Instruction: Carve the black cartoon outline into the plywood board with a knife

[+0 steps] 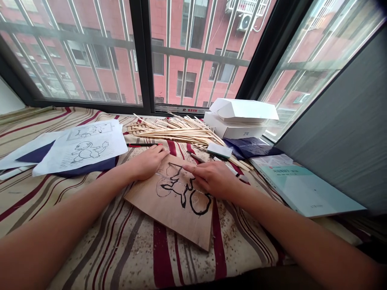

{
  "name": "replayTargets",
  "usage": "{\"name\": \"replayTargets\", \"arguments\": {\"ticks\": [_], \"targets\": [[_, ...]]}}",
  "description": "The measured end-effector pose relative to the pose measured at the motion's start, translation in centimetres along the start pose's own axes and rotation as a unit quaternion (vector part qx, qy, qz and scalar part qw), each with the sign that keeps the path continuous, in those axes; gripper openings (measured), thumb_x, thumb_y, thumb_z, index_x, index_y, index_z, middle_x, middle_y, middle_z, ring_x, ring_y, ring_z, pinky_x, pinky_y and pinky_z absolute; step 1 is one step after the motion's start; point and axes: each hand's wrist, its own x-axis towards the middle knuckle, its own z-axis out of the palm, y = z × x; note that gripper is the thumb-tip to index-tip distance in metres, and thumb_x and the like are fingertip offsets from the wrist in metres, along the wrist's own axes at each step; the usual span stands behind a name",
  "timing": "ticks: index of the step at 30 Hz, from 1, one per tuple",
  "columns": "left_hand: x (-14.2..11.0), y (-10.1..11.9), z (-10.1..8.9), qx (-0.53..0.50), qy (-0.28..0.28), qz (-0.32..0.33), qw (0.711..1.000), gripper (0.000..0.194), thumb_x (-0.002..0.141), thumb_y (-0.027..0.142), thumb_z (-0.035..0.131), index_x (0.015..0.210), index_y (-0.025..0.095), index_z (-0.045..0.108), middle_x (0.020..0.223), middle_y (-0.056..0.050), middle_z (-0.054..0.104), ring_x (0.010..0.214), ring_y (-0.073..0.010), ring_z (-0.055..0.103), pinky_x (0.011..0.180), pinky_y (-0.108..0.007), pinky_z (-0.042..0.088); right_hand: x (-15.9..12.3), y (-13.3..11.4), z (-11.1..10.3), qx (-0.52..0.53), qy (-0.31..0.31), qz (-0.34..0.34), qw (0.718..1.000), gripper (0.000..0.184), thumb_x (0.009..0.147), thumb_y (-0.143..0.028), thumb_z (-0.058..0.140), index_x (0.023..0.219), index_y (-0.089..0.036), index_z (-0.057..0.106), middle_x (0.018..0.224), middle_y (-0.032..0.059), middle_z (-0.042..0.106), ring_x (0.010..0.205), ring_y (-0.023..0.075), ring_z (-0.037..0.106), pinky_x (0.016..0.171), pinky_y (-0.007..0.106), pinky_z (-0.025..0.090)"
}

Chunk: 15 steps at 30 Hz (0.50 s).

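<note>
The wooden board (181,217) lies on the striped cloth (193,270), its one corner pointing to nine o'clock and another to five o'clock. The left hand (151,161) rests at the board's eleven o'clock edge, the fingers bent and near together; whether they grip the edge, one cannot tell. The right hand (214,179), at two o'clock, has its fingers closed on a thin dark tool (175,164), whose tip is over the upper part of the board. At twelve o'clock, beyond the hands, are the wooden sticks (172,131), and toward one o'clock the white block (219,150) is near the right hand. The printed papers (90,149) at ten o'clock and the book (314,193) at three o'clock stay apart from the board. Toward six o'clock, cloth with small crumbs borders the lower edge.
</note>
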Motion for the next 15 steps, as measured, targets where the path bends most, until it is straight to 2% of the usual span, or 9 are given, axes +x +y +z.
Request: {"name": "replayTargets", "arguments": {"ticks": [6,9,12,15], "targets": [[-0.2,-0.4,0.0,-0.008,-0.004,-0.005,1.0,0.054,0.101,0.013,0.033,0.149,0.009,0.057,0.152,-0.017,0.06,0.142,-0.0258,0.053,0.123,-0.043,0.042,0.0,1.4,-0.3,0.037,0.006,0.017,0.999,0.048,0.101,-0.019,0.052,0.145,-0.025,0.069,0.104,0.009,0.083,0.085,0.0201,0.072,0.07,0.03,0.036],[-0.3,-0.7,-0.1,-0.01,-0.003,0.003,1.0,0.054,0.1,0.014,0.035,0.148,0.011,0.057,0.152,-0.014,0.062,0.142,-0.0237,0.055,0.122,-0.041,0.043,-0.5,1.5,-1.1,0.099,0.032,0.054,0.993,0.049,0.105,-0.024,0.047,0.151,-0.02,0.063,0.113,0.0116,0.082,0.092,0.0222,0.073,0.076,0.031,0.043],[-0.4,-0.8,-0.3,-0.013,0.0,0.009,1.0,0.054,0.099,0.013,0.035,0.148,0.011,0.058,0.151,-0.014,0.063,0.142,-0.0229,0.056,0.122,-0.04,0.043,-2.1,-0.2,-2.1,0.17,0.035,0.072,0.982,0.044,0.106,-0.029,0.049,0.145,-0.018,0.066,0.116,0.012,0.08,0.096,0.0222,0.073,0.082,0.031,0.046],[-0.4,-0.8,-0.3,-0.013,0.002,0.008,1.0,0.055,0.099,0.012,0.035,0.149,0.01,0.057,0.151,-0.015,0.063,0.142,-0.0232,0.056,0.122,-0.041,0.043,-4.4,-3.2,-2.4,0.179,-0.03,0.065,0.981,0.039,0.105,-0.031,0.054,0.14,-0.02,0.067,0.095,0.0072,0.08,0.087,0.023,0.073,0.076,0.031,0.045]]}}
